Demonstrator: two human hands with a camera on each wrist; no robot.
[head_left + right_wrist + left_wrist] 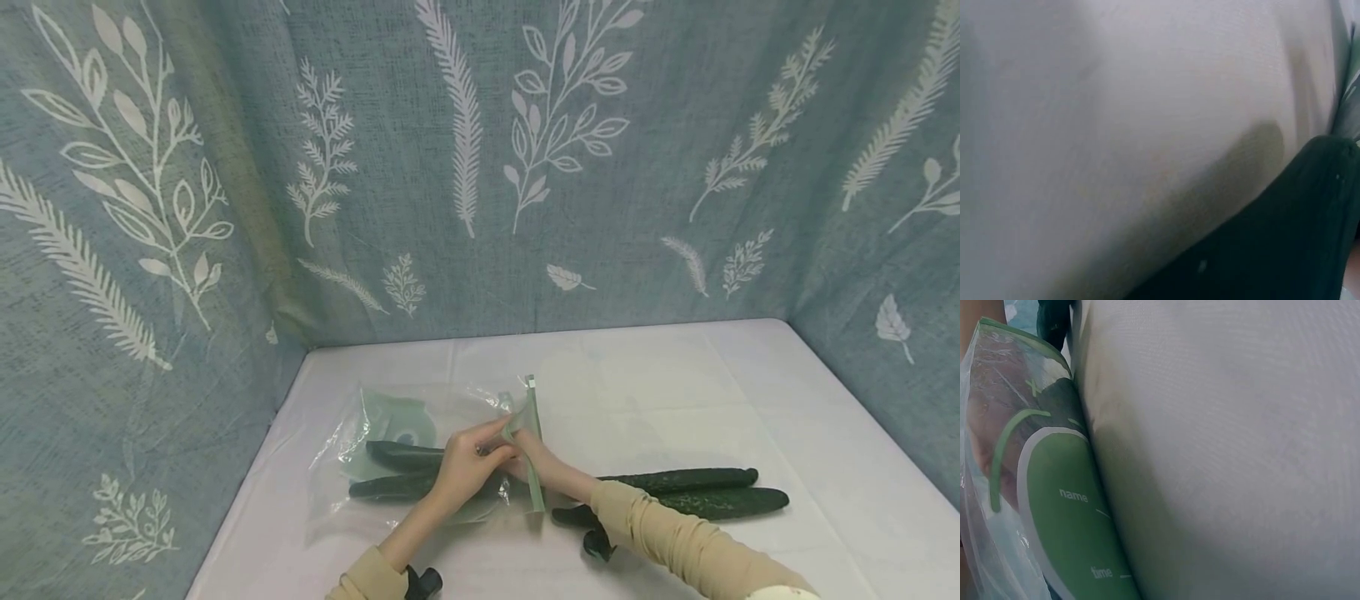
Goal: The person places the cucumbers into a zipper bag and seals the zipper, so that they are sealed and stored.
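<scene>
A clear zip bag [457,400] with a green label and a green strip [534,479] along its mouth lies on the table. Two dark green cucumbers [386,487] are inside it. My left hand [467,467] pinches the bag near its mouth, thumb and forefinger curled together. At the green strip, my right hand [542,460] reaches into the mouth; plastic and the left hand hide its fingertips. The left wrist view shows the bag's green label [1066,506] with "name" and "time" close up. A dark green cucumber [1272,237] fills the lower right wrist view.
Two more cucumbers [723,502] lie on the white tablecloth [637,392], partly under the right forearm. A small black object [597,544] is by that forearm, another [427,583] by the left sleeve. A patterned blue-green curtain [480,167] surrounds the table's back and sides.
</scene>
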